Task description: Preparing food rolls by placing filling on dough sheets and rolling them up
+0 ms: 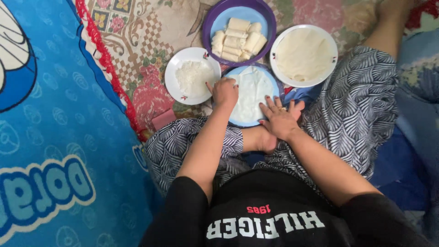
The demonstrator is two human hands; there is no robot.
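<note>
A thin white wrapper sheet (250, 91) is spread flat on a blue plate (238, 121) set on the patterned rug (146, 41) before the crossed legs. Its left edge is pressed by the loosely curled left hand (224, 91); its lower right edge is held down by the right hand (280, 120), fingers spread flat. Around it are seen a white plate of shredded filling (192, 75), a purple bowl of finished rolls (238, 32) and a white plate of stacked wrappers (304, 55).

We see the scene in soft, even daylight, bright enough for clear colours. Shadows are faint, only a mild darkening under the forearms near the frame's centre. The white plate (303, 55) at upper right looks slightly washed out. Edges bend a little from the wide lens, and fine detail is mildly soft.
</note>
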